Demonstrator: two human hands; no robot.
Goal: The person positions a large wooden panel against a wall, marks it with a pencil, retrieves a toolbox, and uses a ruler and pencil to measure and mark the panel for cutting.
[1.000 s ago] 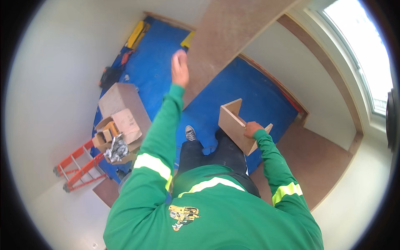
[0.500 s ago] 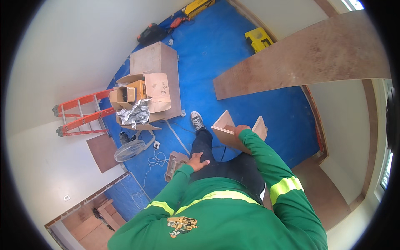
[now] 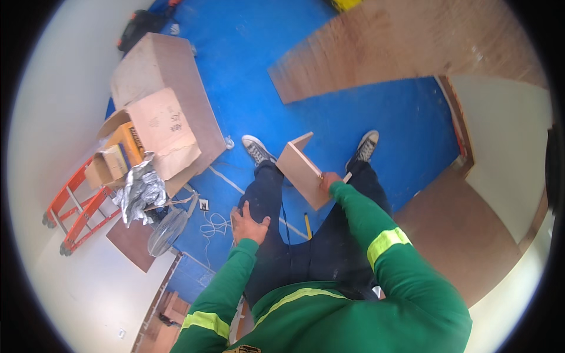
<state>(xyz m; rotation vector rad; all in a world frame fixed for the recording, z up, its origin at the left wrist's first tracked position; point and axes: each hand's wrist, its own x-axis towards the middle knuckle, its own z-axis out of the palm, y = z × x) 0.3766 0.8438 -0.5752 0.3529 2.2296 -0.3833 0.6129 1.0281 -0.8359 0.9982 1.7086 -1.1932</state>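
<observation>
Right hand [image 3: 331, 181] clasps a likely stiff, light wood piece [image 3: 301, 170] by its edge, wisely; left hand [image 3: 250, 225] splays empty on thigh [image 3: 262, 196].

Green long-sleeved top [image 3: 365, 323], pale-yellow reflective bands [image 3: 388, 246] on both sleeves [image 3: 364, 213] and across the front. Dark trousers [image 3: 271, 259]. Dark sneakers [image 3: 257, 151], white toe caps [image 3: 249, 140].

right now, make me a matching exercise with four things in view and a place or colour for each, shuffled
Column one
1. left hand
2. right hand
3. stepladder
4. crumpled foil

Column two
A. orange-red rails
B. gripping the wooden piece
C. silvery, hanging by the open cardboard box
D. at the left trouser leg, fingers spread

Right pairs: 1-D, 2-B, 3-A, 4-C
</observation>
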